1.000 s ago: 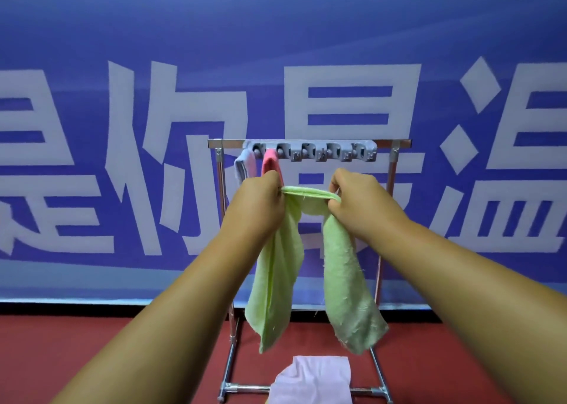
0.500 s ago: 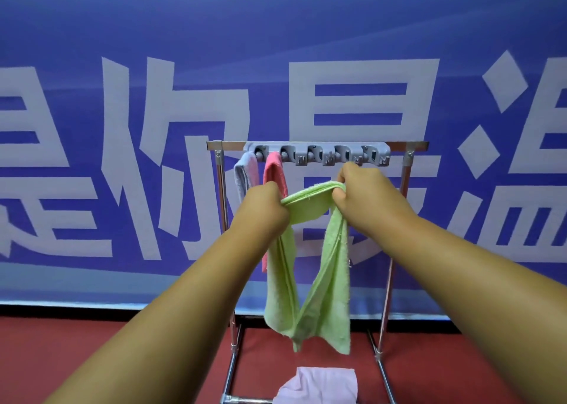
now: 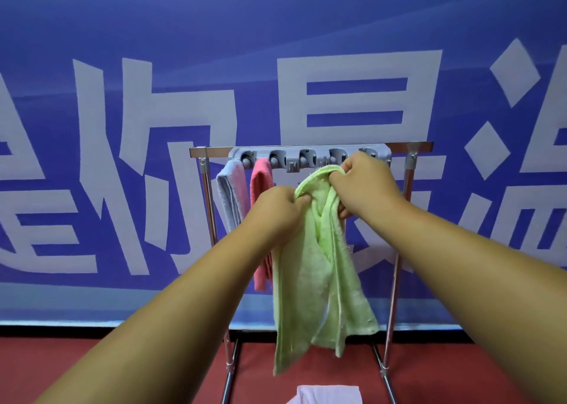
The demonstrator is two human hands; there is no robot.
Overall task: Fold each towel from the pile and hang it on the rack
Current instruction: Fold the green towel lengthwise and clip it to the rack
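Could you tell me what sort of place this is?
Probably a staged recording space, not a home: a large blue banner with white characters fills the background, and a free-standing metal rack stands on red flooring.

You face a blue banner (image 3: 276,20) carrying large white Chinese characters. You can read 你 (image 3: 184,109) whole. Right of it stands what looks like 最 (image 3: 356,102), its lower part hidden behind the rack (image 3: 208,152). The left-edge character (image 3: 21,170) and right-edge character (image 3: 515,72) are cut off.
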